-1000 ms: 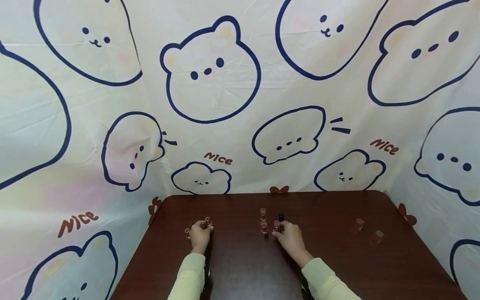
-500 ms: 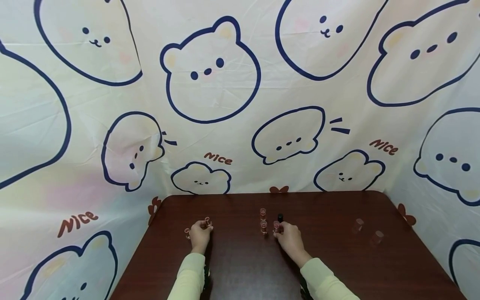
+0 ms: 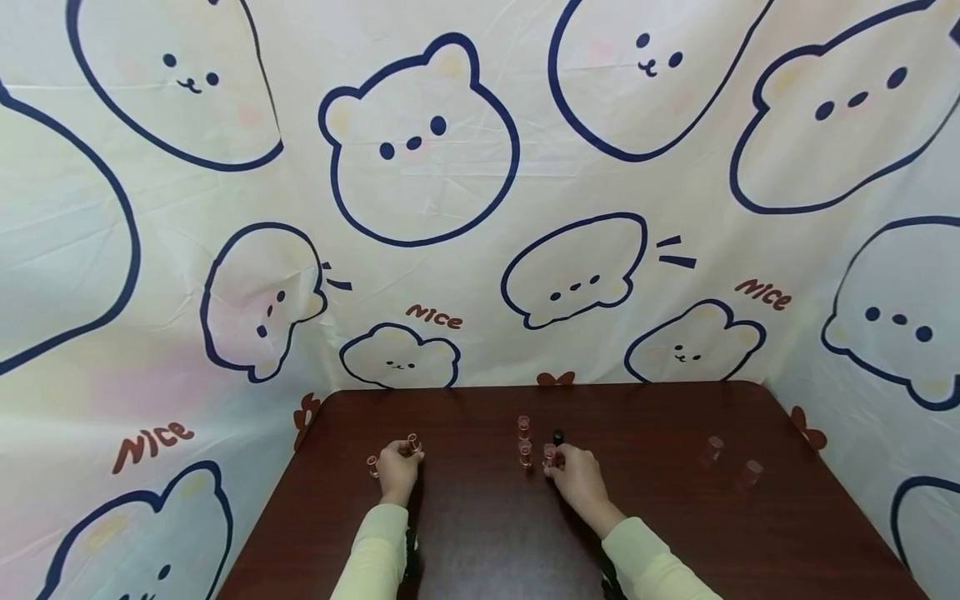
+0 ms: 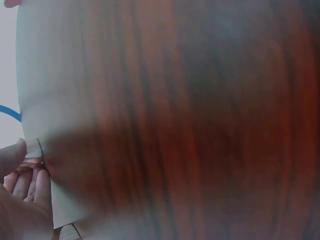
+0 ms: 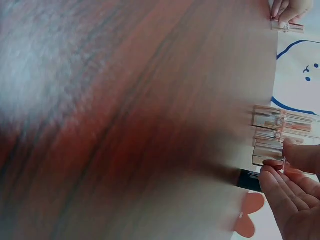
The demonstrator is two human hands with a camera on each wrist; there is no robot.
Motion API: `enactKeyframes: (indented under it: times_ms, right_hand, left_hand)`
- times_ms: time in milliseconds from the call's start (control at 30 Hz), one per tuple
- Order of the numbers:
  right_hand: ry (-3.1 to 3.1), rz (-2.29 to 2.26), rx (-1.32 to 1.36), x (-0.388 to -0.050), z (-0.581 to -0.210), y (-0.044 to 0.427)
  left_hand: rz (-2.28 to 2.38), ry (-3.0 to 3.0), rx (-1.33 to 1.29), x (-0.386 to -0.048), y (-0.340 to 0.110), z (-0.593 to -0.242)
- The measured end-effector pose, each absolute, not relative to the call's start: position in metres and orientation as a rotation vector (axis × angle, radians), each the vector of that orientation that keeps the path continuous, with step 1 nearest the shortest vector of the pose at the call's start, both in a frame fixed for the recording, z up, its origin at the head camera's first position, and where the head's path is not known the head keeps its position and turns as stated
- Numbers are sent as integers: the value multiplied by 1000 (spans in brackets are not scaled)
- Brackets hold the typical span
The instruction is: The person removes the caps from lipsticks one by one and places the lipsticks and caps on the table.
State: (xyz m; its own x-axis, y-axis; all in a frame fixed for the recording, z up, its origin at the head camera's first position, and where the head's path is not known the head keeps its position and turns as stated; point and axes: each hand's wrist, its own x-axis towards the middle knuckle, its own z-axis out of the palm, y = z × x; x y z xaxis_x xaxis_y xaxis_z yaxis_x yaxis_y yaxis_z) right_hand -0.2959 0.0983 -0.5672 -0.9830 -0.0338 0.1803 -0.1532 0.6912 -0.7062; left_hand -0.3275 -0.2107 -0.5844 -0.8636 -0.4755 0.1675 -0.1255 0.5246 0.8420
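On the left of the table, my left hand (image 3: 397, 475) pinches a small clear cylinder (image 3: 413, 442) with a pinkish tint. A similar cylinder (image 3: 372, 467) stands just left of that hand. Near the middle, thumb and fingers of my right hand (image 3: 580, 482) grip another clear pinkish cylinder (image 5: 265, 154), which stands on the table in the right wrist view. Two more like it, a rear one (image 3: 523, 427) and a front one (image 3: 526, 454), stand just to its left. A short black cylinder (image 3: 558, 437) is right behind my right fingers, partly hidden by them.
Two clear, paler cylinders (image 3: 714, 448) (image 3: 752, 472) stand apart on the right side of the dark brown table (image 3: 480, 533). A cloth (image 3: 420, 192) printed with cartoon bears hangs close behind the table and along its sides.
The whole head view has shifted very slightly. Both hands keep their grips on the same cylinders, with only a tiny movement of the right fingers.
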Motion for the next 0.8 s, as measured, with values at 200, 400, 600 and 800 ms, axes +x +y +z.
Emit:
enactKeyframes:
  times_ms: [200,400,600,800]
  right_hand:
    - [-2705,1203,231,-292,-556,103]
    - [-2657,1173,294,-288,-539,107]
    - [-2619,1174,316,-283,-521,110]
    - [-2604,1203,304,-279,-508,115]
  left_hand:
    - [-1290,-2408,491,-327,-212,-580]
    - [-1299,-2435,496,-325,-211,-577]
    - [-1330,-2441,486,-324,-210,-575]
    - [-1354,-2448,476,-323,-210,-569]
